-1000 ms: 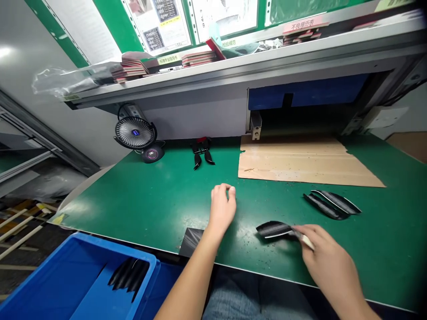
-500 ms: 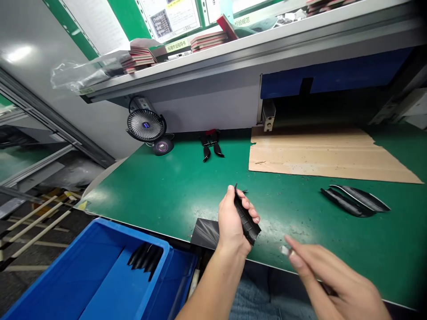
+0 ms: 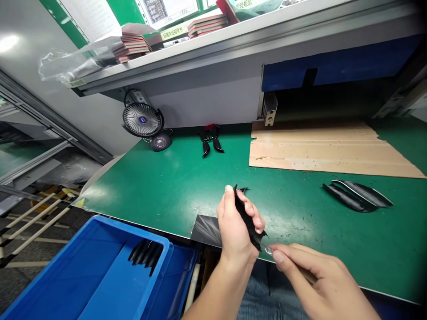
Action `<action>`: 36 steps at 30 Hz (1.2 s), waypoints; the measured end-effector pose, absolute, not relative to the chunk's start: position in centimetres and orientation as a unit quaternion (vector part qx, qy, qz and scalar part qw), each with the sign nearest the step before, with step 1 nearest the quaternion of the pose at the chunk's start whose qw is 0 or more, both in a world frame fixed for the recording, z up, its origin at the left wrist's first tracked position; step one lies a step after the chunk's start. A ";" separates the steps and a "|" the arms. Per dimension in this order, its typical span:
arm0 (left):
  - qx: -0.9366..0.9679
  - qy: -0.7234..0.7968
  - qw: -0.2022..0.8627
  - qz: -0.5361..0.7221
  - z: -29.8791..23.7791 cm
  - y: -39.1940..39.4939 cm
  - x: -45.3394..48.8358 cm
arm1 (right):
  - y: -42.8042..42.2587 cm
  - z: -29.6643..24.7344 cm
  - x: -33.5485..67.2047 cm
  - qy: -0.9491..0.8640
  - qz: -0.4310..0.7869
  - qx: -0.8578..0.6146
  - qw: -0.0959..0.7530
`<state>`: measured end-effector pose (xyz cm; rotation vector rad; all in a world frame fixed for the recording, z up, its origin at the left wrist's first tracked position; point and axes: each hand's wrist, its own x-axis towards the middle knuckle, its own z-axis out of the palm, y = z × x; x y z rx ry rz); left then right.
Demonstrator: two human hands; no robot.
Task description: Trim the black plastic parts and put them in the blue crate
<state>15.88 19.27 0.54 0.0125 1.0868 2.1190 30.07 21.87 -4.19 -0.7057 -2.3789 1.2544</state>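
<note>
Black part (image 3: 249,226) held at a green bench (image 3: 173,178).
Nearer the person than the cardboard sheet (image 3: 320,149): left hand (image 3: 235,229) around the part, right hand (image 3: 310,271) pinching a tool (image 3: 268,250).

The bench top (image 3: 160,191) looks smooth and glossy, catching a soft sheen near the middle, while the cardboard sheet (image 3: 316,149) at the far right is matt and papery. I see a shiny tip on the tool (image 3: 268,250) in the right hand (image 3: 320,275); the dark piece (image 3: 246,213) in the left hand (image 3: 233,229) looks like plastic. The tub (image 3: 133,230) at near left is smooth plastic, the bag (image 3: 55,66) at far left crinkled clear film, the trousers (image 3: 256,298) denim cloth.
</note>
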 end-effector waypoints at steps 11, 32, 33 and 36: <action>0.006 0.449 0.325 0.832 0.6 19.1 16.5 | 21.4 -4.8 30.5 -0.872 0.353 -0.268 0.209; -0.119 0.357 0.380 0.845 0.6 19.5 15.6 | 20.5 -5.3 30.3 -0.750 0.274 -0.347 0.493; -0.121 0.350 0.388 0.844 0.5 19.5 15.8 | 20.7 -5.2 30.1 -0.721 0.341 -0.377 0.471; -0.082 0.354 0.415 0.834 0.2 19.6 16.4 | 21.0 -4.8 28.7 -0.683 0.508 -0.388 0.353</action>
